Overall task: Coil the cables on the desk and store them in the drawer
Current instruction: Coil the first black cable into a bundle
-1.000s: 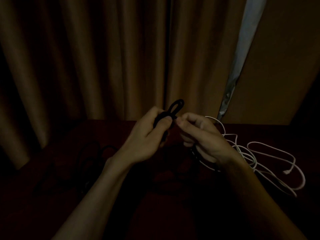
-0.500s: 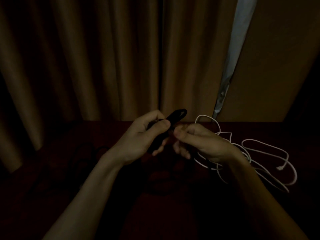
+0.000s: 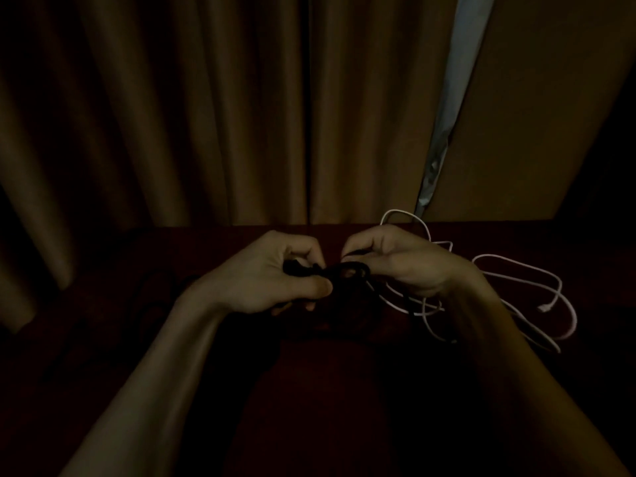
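Note:
A black cable (image 3: 347, 270) is bunched into a small loop between both hands, just above the dark red desk (image 3: 309, 390). My left hand (image 3: 272, 273) grips the bundle in a closed fist with the thumb pressed on it. My right hand (image 3: 399, 259) pinches the loop's right end with fingers and thumb. A loose white cable (image 3: 516, 266) lies tangled on the desk behind and right of my right hand, its plug end near the right. Another dark cable (image 3: 158, 290) lies dimly on the desk at the left. No drawer is visible.
Brown curtains (image 3: 206, 115) hang right behind the desk's far edge, with a pale gap (image 3: 451, 98) at the right. The scene is very dark, and the near part of the desk is hard to make out.
Both hands have lowered toward the desk. The black loop, earlier standing up above my left hand, now lies sideways between the hands, and my right hand has taken hold of its end.

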A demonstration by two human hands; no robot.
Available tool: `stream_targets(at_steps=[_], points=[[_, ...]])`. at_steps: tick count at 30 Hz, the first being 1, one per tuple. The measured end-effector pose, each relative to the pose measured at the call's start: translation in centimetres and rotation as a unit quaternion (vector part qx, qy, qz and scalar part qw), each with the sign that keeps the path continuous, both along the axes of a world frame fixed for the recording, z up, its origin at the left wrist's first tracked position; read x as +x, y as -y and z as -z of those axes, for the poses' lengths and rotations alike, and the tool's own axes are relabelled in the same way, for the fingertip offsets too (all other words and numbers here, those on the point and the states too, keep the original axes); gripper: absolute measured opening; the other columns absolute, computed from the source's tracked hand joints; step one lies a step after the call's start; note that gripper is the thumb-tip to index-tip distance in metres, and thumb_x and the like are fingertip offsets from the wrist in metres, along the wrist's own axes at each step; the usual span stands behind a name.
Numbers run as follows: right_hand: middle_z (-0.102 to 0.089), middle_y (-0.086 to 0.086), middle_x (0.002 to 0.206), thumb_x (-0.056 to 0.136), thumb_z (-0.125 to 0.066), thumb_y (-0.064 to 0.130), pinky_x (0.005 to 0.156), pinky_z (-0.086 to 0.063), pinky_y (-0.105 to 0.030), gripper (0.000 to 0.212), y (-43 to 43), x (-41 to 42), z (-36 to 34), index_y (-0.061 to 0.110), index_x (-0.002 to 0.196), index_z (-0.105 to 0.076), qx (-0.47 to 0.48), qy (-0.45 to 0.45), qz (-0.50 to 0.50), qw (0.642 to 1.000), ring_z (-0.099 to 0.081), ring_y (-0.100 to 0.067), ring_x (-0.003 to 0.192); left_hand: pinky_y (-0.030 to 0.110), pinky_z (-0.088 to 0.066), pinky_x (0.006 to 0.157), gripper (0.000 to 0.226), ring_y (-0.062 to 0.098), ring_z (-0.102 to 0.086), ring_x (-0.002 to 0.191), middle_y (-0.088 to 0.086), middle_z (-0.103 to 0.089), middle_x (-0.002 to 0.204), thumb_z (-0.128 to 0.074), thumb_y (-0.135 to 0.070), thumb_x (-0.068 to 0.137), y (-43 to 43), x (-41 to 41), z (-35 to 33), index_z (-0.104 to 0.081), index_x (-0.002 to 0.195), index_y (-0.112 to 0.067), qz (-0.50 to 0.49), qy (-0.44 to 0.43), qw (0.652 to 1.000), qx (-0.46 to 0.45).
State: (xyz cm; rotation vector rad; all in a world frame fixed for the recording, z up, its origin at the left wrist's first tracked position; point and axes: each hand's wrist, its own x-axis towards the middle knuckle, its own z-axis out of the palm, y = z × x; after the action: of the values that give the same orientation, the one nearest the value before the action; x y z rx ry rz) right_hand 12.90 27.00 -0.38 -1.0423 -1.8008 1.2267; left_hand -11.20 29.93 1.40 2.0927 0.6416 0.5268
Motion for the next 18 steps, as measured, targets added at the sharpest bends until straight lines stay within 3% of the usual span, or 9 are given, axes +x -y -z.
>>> stream_targets(at_steps=[3,6,10,12,14,16,18], points=[[-0.068,-0.005,0.086,0.096,-0.063,0.008,0.072,-0.049,-0.018,0.009,0.0,-0.2,-0.3,0.002,0.097,-0.070,0.023,0.005,0.022,0.999,-0.063,-0.008,0.078,0.033,-0.039,0.052,0.009,0.022,-0.053,0.052,0.009,-0.071,0.070,-0.074,-0.017,0.090,-0.1,0.1,0.0,-0.067,0.086,-0.014,-0.035,-0.003,0.999,0.025],[-0.071,-0.015,0.108,0.100,-0.058,0.003,0.090,-0.051,-0.023,0.019,0.2,-0.7,-0.6,0.000,0.116,-0.067,0.081,-0.011,0.080,0.993,-0.067,-0.014,0.100,0.029,-0.039,0.047,0.016,0.022,-0.052,0.046,0.014,-0.069,0.069,-0.069,-0.021,0.094,-0.3,0.0,0.1,-0.061,0.085,-0.010,-0.064,0.076,0.995,0.007],[-0.073,0.003,0.118,0.103,-0.052,0.003,0.107,-0.046,-0.030,0.027,0.6,-2.7,-1.4,0.013,0.119,-0.071,0.199,0.043,0.102,0.974,-0.063,-0.009,0.119,0.027,-0.038,0.044,0.022,0.021,-0.049,0.042,0.014,-0.064,0.064,-0.057,-0.025,0.092,-0.4,0.7,0.3,-0.055,0.081,-0.007,-0.066,0.203,0.974,-0.074],[-0.073,0.006,0.106,0.100,-0.048,0.000,0.099,-0.050,-0.037,0.031,0.8,-3.5,-1.6,0.013,0.117,-0.070,0.173,0.005,0.094,0.980,-0.065,-0.010,0.106,0.025,-0.037,0.042,0.024,0.019,-0.047,0.040,0.011,-0.062,0.061,-0.058,-0.022,0.096,-0.3,1.1,0.5,-0.055,0.078,-0.007,-0.070,0.242,0.962,-0.103],[-0.071,0.008,0.093,0.098,-0.052,0.008,0.087,-0.050,-0.032,0.026,1.0,-4.0,-1.7,0.014,0.119,-0.068,0.127,-0.033,0.082,0.988,-0.064,-0.010,0.092,0.024,-0.036,0.040,0.026,0.018,-0.047,0.039,0.009,-0.060,0.059,-0.056,-0.020,0.098,-0.4,1.2,0.7,-0.054,0.077,-0.006,-0.084,0.259,0.956,-0.111],[-0.071,-0.001,0.098,0.102,-0.057,0.017,0.083,-0.050,-0.027,0.025,1.0,-4.8,-1.4,0.010,0.125,-0.064,0.114,-0.077,0.075,0.988,-0.067,-0.013,0.093,0.023,-0.036,0.040,0.025,0.018,-0.047,0.040,0.009,-0.059,0.058,-0.055,-0.026,0.093,-0.6,1.2,0.7,-0.056,0.081,-0.004,-0.089,0.265,0.953,-0.119],[-0.070,-0.012,0.091,0.101,-0.056,0.017,0.073,-0.053,-0.020,0.034,1.1,-5.7,-1.0,0.005,0.132,-0.058,0.089,-0.168,0.055,0.980,-0.072,-0.016,0.080,0.023,-0.036,0.040,0.029,0.017,-0.046,0.040,0.009,-0.056,0.058,-0.051,-0.029,0.091,-0.6,1.0,0.6,-0.059,0.090,-0.001,-0.065,0.270,0.951,-0.139]])
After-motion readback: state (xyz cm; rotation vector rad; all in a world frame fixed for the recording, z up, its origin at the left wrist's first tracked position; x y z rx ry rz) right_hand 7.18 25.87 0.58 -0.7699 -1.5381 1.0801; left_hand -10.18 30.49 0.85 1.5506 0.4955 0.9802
